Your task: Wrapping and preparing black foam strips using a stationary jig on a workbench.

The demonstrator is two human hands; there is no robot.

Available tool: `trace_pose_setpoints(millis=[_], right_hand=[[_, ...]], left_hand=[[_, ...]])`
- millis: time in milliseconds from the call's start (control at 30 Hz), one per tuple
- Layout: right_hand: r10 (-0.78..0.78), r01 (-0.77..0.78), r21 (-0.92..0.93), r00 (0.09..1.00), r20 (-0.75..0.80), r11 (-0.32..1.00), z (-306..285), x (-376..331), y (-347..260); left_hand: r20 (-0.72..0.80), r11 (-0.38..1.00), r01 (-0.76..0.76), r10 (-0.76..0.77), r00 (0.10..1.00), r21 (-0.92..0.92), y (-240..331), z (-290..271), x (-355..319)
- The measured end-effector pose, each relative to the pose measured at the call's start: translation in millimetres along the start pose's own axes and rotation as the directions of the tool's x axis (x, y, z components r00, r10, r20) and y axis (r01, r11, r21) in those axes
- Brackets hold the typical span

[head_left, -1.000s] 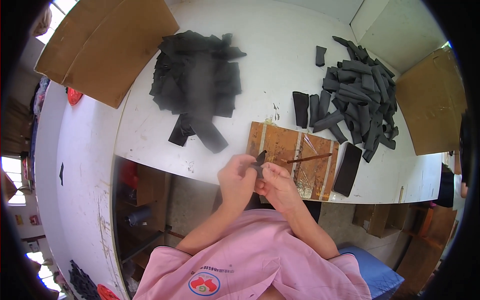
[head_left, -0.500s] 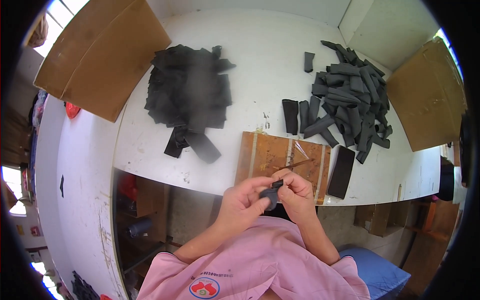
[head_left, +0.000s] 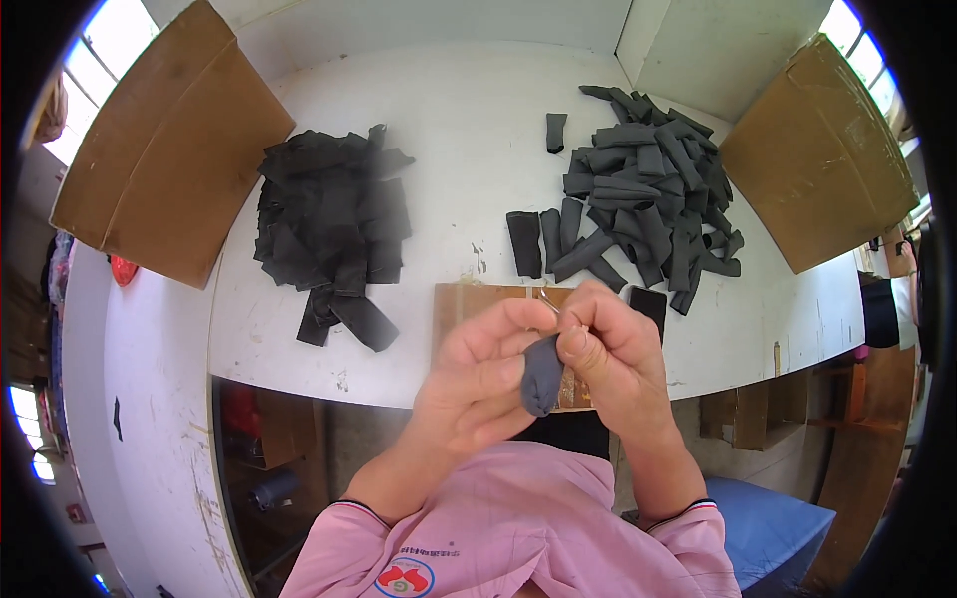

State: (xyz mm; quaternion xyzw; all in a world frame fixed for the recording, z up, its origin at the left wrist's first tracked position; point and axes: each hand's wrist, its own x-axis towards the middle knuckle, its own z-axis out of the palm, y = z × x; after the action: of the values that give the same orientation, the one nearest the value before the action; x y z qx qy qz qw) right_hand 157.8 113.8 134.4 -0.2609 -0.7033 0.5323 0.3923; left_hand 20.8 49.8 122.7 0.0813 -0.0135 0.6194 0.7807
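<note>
Close above the table's front edge, my left hand (head_left: 477,379) has its fingers curled around a small dark grey fabric tube (head_left: 541,379), its rounded lower end hanging down. Thumb and fingers of my right hand (head_left: 620,361) pinch together at the tube's upper end. Between the hands shows a thin shiny pointed piece (head_left: 548,299); I cannot tell if it is held or lies behind them. Under the hands lies a brown board (head_left: 461,304) with tape strips, mostly covered. A loose pile of flat dark fabric pieces (head_left: 334,214) is to the left.
A heap of dark grey fabric tubes (head_left: 658,179) fills the right of the white table (head_left: 469,130), a few apart from it. A black phone (head_left: 648,307) lies beside the board, partly hidden. Cardboard boxes stand at left (head_left: 174,149) and right (head_left: 822,159). A blue stool (head_left: 773,533) is below right.
Both hands have come up and look larger, and the fabric tube now hangs lower end down, showing more of itself. The view has shifted, moving the table's things leftward.
</note>
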Motion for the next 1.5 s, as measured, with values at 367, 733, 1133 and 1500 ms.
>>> trace_pose_setpoints(millis=[367, 733, 1133, 1500], right_hand=[[0.480, -0.555, 0.569, 0.827, 0.294, 0.607, 5.2, 10.8, 73.1], [0.469, -0.531, 0.585, 0.841, 0.270, 0.613, 1.3, -1.2, 89.3], [0.431, -0.501, 0.470, 0.865, 0.257, 0.726, 6.8, -13.8, 113.1], [0.470, -0.567, 0.460, 0.824, 0.317, 0.684, 5.7, -7.6, 115.3]], left_hand=[[-0.438, 0.928, -0.106, -0.065, 0.897, -0.356, 12.1, -79.5, 10.4], [-0.537, 0.965, -0.184, 0.056, 0.842, -0.188, 1.3, -75.5, 7.7], [-0.369, 0.853, -0.024, 0.250, 0.895, 0.521, -10.6, -89.3, -5.9], [-0.476, 0.818, 0.085, 0.243, 0.845, 0.568, -2.5, -84.8, -2.9]])
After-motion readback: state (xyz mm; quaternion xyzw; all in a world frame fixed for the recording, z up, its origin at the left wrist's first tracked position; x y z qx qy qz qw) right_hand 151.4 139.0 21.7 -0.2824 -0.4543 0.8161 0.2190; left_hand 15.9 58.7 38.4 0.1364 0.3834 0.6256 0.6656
